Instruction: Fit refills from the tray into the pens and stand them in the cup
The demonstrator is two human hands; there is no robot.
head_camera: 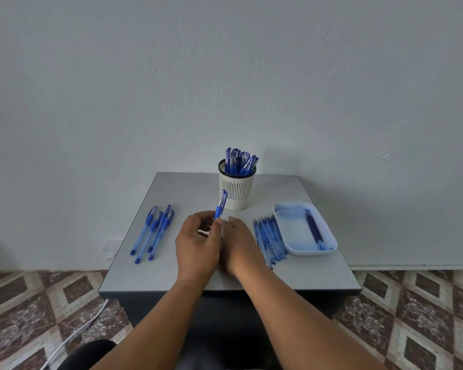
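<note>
Pinching a capped pen point(221, 205) upright, the left hand point(197, 245) sits mid-table; right hand's point(238, 243) grip lies relaxed, empty.

The hands point(217, 241) met side by side over the middle of the worktop point(198, 279), the left one point(197, 244) holding a pen point(221, 204) tilted up ahead of them. Just beyond that pen stood the cup point(236, 190), with pens point(240, 162) in it. Left of the hands lay four pens point(153, 233). Right of them lay a row of barrels point(269, 237), and further right, beside these, the tray point(292, 231) with refills point(313, 227) in it.
</note>
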